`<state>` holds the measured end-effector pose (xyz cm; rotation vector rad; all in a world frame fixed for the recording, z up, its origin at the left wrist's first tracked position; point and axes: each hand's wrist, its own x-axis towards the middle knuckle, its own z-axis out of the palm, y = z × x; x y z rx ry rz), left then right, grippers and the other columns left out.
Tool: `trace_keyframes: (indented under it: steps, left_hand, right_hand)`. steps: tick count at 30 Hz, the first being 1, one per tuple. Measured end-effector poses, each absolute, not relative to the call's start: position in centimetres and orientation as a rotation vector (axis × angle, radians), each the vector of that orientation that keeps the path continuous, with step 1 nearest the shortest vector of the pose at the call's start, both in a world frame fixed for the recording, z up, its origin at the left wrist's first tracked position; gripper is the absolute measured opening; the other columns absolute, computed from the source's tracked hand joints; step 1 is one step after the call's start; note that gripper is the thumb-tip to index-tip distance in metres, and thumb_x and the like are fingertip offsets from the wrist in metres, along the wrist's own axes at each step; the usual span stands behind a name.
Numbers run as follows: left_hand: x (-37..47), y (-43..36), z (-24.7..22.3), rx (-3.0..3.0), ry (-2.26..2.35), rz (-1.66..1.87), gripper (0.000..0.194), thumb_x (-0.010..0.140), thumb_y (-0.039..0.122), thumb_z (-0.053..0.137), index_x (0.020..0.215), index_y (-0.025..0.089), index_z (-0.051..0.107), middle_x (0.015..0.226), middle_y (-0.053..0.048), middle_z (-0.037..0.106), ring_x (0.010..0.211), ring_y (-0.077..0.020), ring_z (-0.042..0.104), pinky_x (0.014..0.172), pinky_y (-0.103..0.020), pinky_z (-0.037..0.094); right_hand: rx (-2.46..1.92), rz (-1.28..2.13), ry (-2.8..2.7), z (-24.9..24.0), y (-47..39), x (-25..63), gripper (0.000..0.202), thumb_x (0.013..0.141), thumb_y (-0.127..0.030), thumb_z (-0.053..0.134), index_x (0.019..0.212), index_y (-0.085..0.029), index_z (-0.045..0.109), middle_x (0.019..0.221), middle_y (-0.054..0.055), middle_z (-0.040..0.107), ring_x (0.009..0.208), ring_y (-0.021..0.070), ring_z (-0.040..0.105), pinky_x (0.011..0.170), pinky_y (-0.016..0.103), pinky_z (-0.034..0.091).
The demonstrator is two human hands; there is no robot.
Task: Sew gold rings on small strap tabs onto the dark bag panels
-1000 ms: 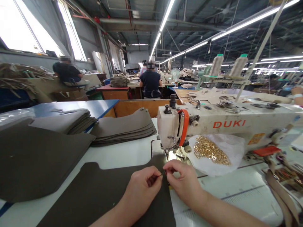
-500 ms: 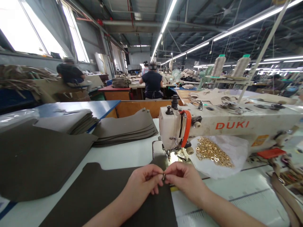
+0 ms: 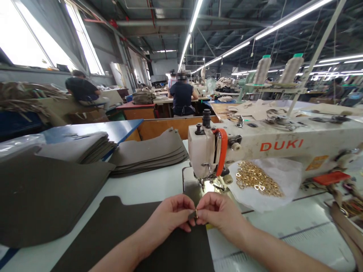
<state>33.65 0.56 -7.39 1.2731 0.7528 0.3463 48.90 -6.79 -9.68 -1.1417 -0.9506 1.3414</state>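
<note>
Just in front of the sewing machine, my two hands meet fingertip to fingertip. My left hand pinches a small dark strip. Between the thumb and finger of my right hand is a small gold ring, which meets the strip's end; whether the strip passes through it I cannot tell. Below both hands a large dark grey panel lies flat, its far right part reaching toward the needle area. Many gold D-shaped rings lie on a white plastic sheet under the machine arm.
Stacked grey panels lie behind and left, with another large panel at the left edge. Two thread cones stand above the machine. Straps hang at the right. A seated person works ahead, another person at left.
The dark strip now shows more clearly between my left fingers, and the ring at my right fingertips. My hands stay together in nearly the same place; the view has shifted slightly.
</note>
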Motion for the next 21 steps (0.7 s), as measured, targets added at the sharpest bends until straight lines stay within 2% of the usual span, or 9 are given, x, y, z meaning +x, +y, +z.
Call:
trace_keyframes:
  steps: [8, 11, 14, 17, 21]
  left_hand:
    - [33.4, 0.3, -6.9, 1.293, 0.687, 0.298, 0.015, 0.061, 0.023, 0.068, 0.068, 0.016, 0.057, 0.063, 0.000, 0.066, 0.060, -0.0122, 0.059, 0.057, -0.023, 0.046]
    - [33.2, 0.1, -6.9, 1.357, 0.671, 0.288, 0.007, 0.063, 0.019, 0.062, 0.066, 0.016, 0.056, 0.065, 0.000, 0.066, 0.061, -0.0127, 0.058, 0.059, -0.024, 0.045]
    - [32.9, -0.2, -7.0, 1.514, 0.717, 0.327, 0.004, 0.062, 0.016, 0.056, 0.065, 0.017, 0.053, 0.060, 0.003, 0.060, 0.058, -0.0121, 0.054, 0.056, -0.023, 0.040]
    - [32.7, -0.4, -7.0, 1.733, 0.787, 0.361, 0.005, 0.062, 0.014, 0.053, 0.063, 0.018, 0.051, 0.058, 0.006, 0.052, 0.056, -0.0114, 0.048, 0.051, -0.021, 0.035]
    - [32.6, -0.4, -7.5, 1.842, 0.821, 0.423, 0.007, 0.064, 0.012, 0.052, 0.065, 0.018, 0.054, 0.062, 0.005, 0.052, 0.058, -0.0122, 0.048, 0.054, -0.022, 0.037]
  right_hand:
    - [-1.097, 1.416, -0.983, -9.2, -7.0, 49.0, 0.038, 0.060, -0.046, 0.079, 0.071, -0.017, 0.057, 0.062, -0.002, 0.064, 0.063, 0.0144, 0.065, 0.063, 0.027, 0.048]
    - [-1.083, 1.427, -1.023, -8.8, -7.3, 49.0, 0.035, 0.065, -0.046, 0.076, 0.073, -0.017, 0.056, 0.064, -0.002, 0.063, 0.063, 0.0138, 0.064, 0.064, 0.027, 0.047]
    - [-1.111, 1.357, -1.094, -8.6, -7.8, 48.6, 0.028, 0.068, -0.036, 0.075, 0.077, -0.018, 0.056, 0.064, -0.003, 0.060, 0.061, 0.0119, 0.058, 0.059, 0.024, 0.044]
    - [-1.229, 1.168, -1.216, -8.6, -8.3, 48.2, 0.028, 0.061, -0.021, 0.078, 0.077, -0.019, 0.055, 0.065, -0.005, 0.056, 0.060, 0.0107, 0.052, 0.056, 0.022, 0.039]
    - [-1.218, 1.068, -1.293, -8.9, -8.3, 48.3, 0.017, 0.066, -0.017, 0.071, 0.073, -0.019, 0.056, 0.068, -0.004, 0.055, 0.062, 0.0114, 0.051, 0.058, 0.023, 0.040]
